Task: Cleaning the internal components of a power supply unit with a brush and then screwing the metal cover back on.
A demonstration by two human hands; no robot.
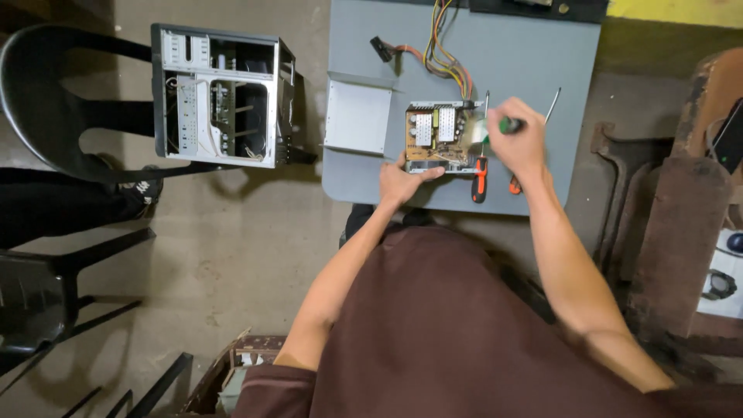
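Green-handled screwdriver [507, 125] is gripped in the closed right hand [517, 145] at the three o'clock edge of the brown open power-supply circuit board [438, 138] mid-surface [526, 54], so the left hand [401, 182], pinching its six o'clock edge, should likely brace firmly while the tip stays square.
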